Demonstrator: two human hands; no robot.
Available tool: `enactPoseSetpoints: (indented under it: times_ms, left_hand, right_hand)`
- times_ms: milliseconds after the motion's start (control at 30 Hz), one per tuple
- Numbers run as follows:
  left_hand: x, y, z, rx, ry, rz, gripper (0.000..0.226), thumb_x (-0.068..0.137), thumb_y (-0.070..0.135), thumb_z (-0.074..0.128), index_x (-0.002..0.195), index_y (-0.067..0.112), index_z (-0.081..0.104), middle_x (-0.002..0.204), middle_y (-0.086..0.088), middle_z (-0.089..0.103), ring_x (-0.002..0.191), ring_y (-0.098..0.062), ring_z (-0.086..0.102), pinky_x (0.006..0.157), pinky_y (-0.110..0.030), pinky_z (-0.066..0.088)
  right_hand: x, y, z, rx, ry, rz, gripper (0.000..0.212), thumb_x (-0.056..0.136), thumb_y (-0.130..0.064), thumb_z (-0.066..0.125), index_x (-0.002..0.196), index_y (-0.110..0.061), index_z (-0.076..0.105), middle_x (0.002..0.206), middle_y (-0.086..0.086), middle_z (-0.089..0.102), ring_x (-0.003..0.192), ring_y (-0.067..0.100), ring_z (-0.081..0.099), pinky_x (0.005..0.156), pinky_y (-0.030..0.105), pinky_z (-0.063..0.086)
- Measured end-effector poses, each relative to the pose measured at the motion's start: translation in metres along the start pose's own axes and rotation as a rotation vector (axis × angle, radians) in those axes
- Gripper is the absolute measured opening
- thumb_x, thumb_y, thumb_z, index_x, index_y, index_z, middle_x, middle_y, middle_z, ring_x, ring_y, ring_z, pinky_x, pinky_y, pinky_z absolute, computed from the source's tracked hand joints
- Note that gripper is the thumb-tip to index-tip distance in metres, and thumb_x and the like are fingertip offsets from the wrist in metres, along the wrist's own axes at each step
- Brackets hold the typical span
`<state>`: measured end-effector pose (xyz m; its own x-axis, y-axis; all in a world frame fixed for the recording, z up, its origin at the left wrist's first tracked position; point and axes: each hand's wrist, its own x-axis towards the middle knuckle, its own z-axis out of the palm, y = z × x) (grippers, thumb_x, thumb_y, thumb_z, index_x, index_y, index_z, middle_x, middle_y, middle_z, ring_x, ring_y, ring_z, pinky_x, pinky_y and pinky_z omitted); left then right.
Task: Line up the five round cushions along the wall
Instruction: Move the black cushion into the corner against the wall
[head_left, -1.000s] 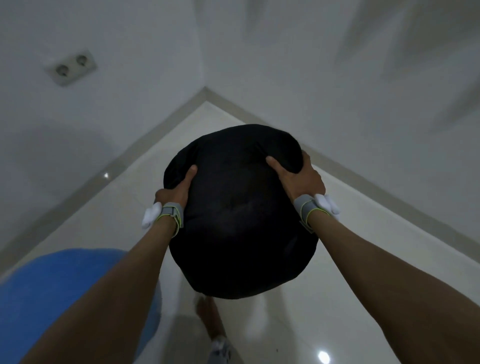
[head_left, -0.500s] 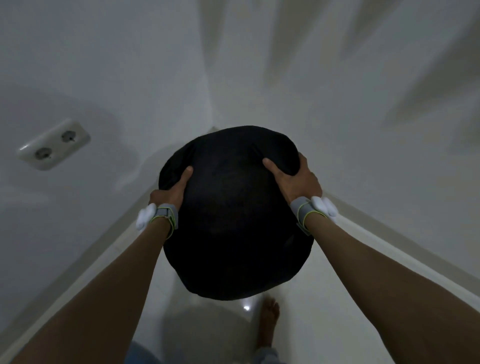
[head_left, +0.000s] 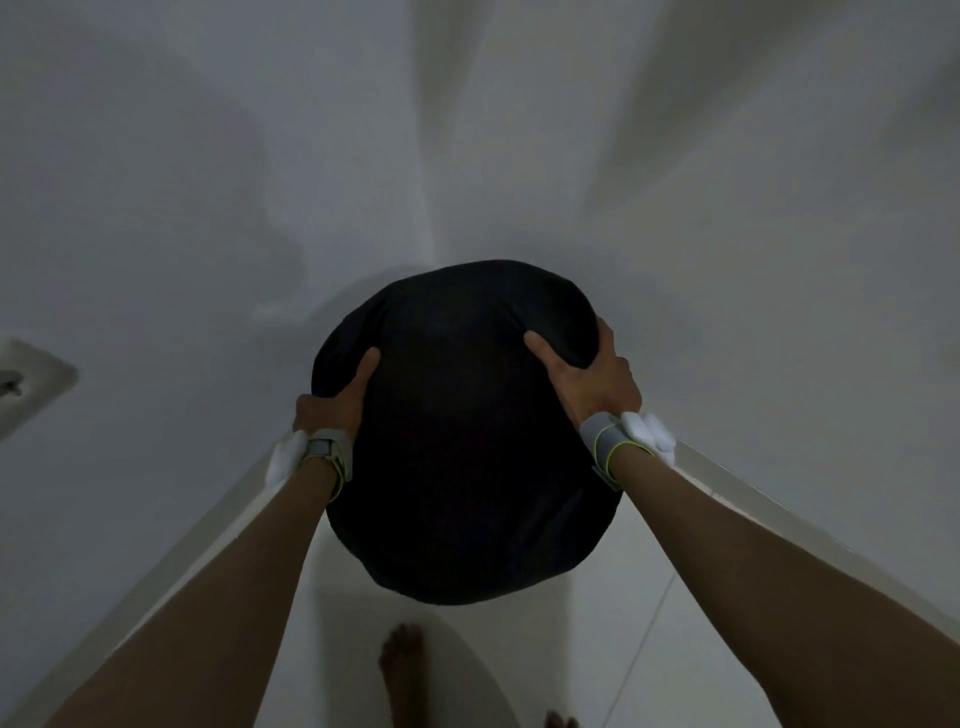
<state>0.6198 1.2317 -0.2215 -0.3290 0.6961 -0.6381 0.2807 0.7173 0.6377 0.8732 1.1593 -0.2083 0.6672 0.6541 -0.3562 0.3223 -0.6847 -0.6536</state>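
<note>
A large round black cushion hangs in the air in front of me, held up toward the corner where two white walls meet. My left hand grips its left edge with the thumb on the near face. On the upper right edge my right hand grips it, fingers wrapped behind. Both wrists wear grey straps. The cushion hides the bottom of the corner. No other cushion is in view.
White walls fill the upper view. A wall socket sits at the left edge. Pale skirting runs along both walls above the white tiled floor. My bare feet stand just below the cushion.
I have stepped closer to the corner with the cushion in both hands. The socket has slid to the left edge, and the blue cushion seen a second ago is out of view.
</note>
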Motion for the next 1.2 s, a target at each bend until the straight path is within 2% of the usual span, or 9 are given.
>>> enactPoseSetpoints:
  times_ms: [233,333,433,567,667,733,933,1067,1200]
  left_hand:
    - [0.082,0.003,0.041,0.050,0.012,-0.023,0.147,0.049,0.087,0.070,0.156,0.008,0.008,0.159,-0.017,0.026,0.142,-0.037,0.032,0.118,-0.044,0.025]
    - [0.112,-0.006,0.060,0.140,0.027,-0.009,0.135,0.060,0.084,0.066,0.155,0.009,0.007,0.160,-0.016,0.020,0.145,-0.036,0.025,0.119,-0.048,0.021]
    - [0.121,-0.014,0.070,0.150,0.051,0.114,0.118,0.068,0.081,0.062,0.156,0.022,0.012,0.161,-0.013,0.014,0.146,-0.035,0.021,0.119,-0.051,0.021]
    - [0.109,-0.021,0.072,0.406,0.090,0.458,0.113,0.065,0.089,0.056,0.155,0.038,0.010,0.164,-0.004,0.009,0.149,-0.030,0.014,0.120,-0.054,0.013]
    - [0.098,-0.022,0.079,0.605,0.053,0.666,0.115,0.058,0.098,0.043,0.152,0.047,0.001,0.166,-0.001,-0.002,0.151,-0.022,0.002,0.120,-0.051,0.000]
    - [0.095,-0.024,0.087,0.726,0.025,0.732,0.118,0.052,0.102,0.034,0.151,0.051,-0.004,0.165,0.000,-0.009,0.151,-0.020,-0.007,0.119,-0.056,-0.006]
    - [0.116,-0.035,0.094,0.938,-0.043,0.693,0.121,0.042,0.108,0.024,0.140,0.057,-0.027,0.164,-0.001,-0.019,0.150,-0.023,-0.018,0.116,-0.061,-0.010]
    - [0.121,-0.031,0.086,0.901,-0.099,0.657,0.124,0.047,0.104,0.037,0.145,0.054,-0.020,0.163,0.002,-0.020,0.149,-0.021,-0.018,0.117,-0.058,-0.011]
    - [0.116,-0.024,0.075,0.769,-0.006,0.545,0.124,0.052,0.101,0.042,0.150,0.049,-0.013,0.164,0.003,-0.016,0.151,-0.022,-0.013,0.116,-0.058,-0.007]
  right_hand:
    - [0.068,0.021,0.061,-0.023,0.021,0.084,0.119,0.050,-0.104,0.047,0.151,-0.051,0.013,0.144,0.013,0.043,0.127,0.041,0.050,0.107,0.049,0.041]
    - [0.093,0.033,0.089,-0.117,-0.029,0.128,0.119,0.059,-0.099,0.048,0.156,-0.047,0.003,0.154,0.018,0.026,0.141,0.041,0.032,0.116,0.051,0.027]
    - [0.104,0.031,0.106,-0.187,-0.013,0.118,0.114,0.067,-0.097,0.043,0.156,-0.046,-0.006,0.161,0.021,0.014,0.148,0.036,0.017,0.119,0.054,0.009]
    - [0.099,0.021,0.110,-0.251,0.102,-0.184,0.100,0.072,-0.096,0.034,0.153,-0.053,-0.006,0.166,0.015,0.004,0.152,0.034,0.003,0.117,0.062,-0.001]
    - [0.092,0.017,0.116,-0.387,0.033,-0.410,0.093,0.072,-0.097,0.027,0.151,-0.058,-0.002,0.167,0.010,-0.003,0.153,0.035,-0.006,0.116,0.067,-0.004]
    - [0.092,0.018,0.123,-0.441,-0.031,-0.450,0.093,0.071,-0.097,0.028,0.151,-0.059,-0.001,0.168,0.008,-0.008,0.152,0.036,-0.011,0.115,0.069,-0.007]
    - [0.104,0.041,0.139,-0.558,-0.069,-0.451,0.092,0.071,-0.099,0.022,0.149,-0.061,-0.011,0.167,0.007,-0.015,0.150,0.039,-0.017,0.114,0.069,-0.012]
    - [0.106,0.036,0.146,-0.559,-0.126,-0.426,0.092,0.069,-0.100,0.020,0.147,-0.062,-0.014,0.167,0.005,-0.015,0.151,0.037,-0.017,0.115,0.067,-0.011]
    - [0.106,0.026,0.126,-0.491,-0.020,-0.455,0.092,0.073,-0.096,0.026,0.152,-0.058,-0.001,0.168,0.007,-0.005,0.152,0.035,-0.011,0.116,0.066,-0.011]
